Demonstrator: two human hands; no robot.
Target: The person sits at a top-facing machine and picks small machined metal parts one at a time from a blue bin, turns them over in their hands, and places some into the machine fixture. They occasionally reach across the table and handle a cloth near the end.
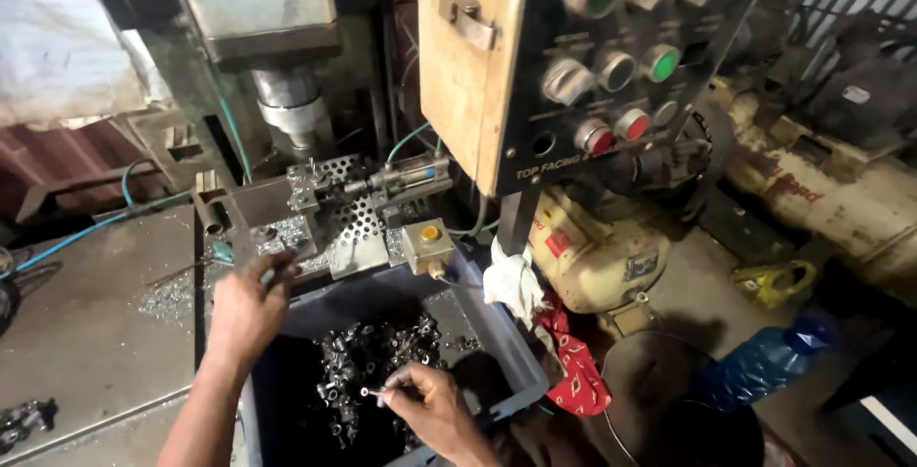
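Observation:
My left hand (246,307) reaches up to the machine's work area, fingers curled near a small metal part at the fixture (287,238); what it grips is hidden. My right hand (430,400) hovers over a grey plastic bin (506,333) and pinches a small metal pin-like part (371,392) between its fingertips. Beneath it lies a heap of small dark metal parts (368,352) inside the bin. Above the fixture hangs the machine's steel spindle (291,109), with a perforated metal plate (353,214) and a small pneumatic cylinder (411,180) beside it.
A control panel (611,56) with green and red buttons stands upper right, a small box with a yellow button (428,243) below it. White and red rags (554,333) hang off the bin. A blue bottle (769,357) lies lower right. Metal shavings (167,300) cover the bench.

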